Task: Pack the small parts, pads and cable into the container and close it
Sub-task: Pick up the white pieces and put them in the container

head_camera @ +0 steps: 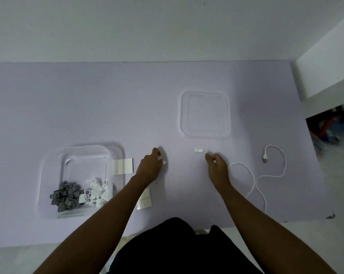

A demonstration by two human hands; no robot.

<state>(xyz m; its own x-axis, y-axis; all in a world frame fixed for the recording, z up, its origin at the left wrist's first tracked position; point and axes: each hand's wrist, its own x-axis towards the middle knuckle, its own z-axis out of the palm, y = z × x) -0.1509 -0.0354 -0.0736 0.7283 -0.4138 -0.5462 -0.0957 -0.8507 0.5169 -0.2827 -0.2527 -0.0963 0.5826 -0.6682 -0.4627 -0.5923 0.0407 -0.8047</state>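
Lavender counter [88, 99] against white wall. Clear lid [205, 115] flat at centre-right, apart from everything. Clear container [48, 165] at left, open, holding grey parts [65, 195] and white parts [98, 191] heaped at near side. White pads [123, 165] touching container's right edge; more pads [145, 200] partly under left forearm. White cable [254, 178] looped at right. Small white part [199, 150] loose between hands. Left hand [150, 167] curled round small white piece. Right hand [216, 167] pinched on something tiny, unclear what.
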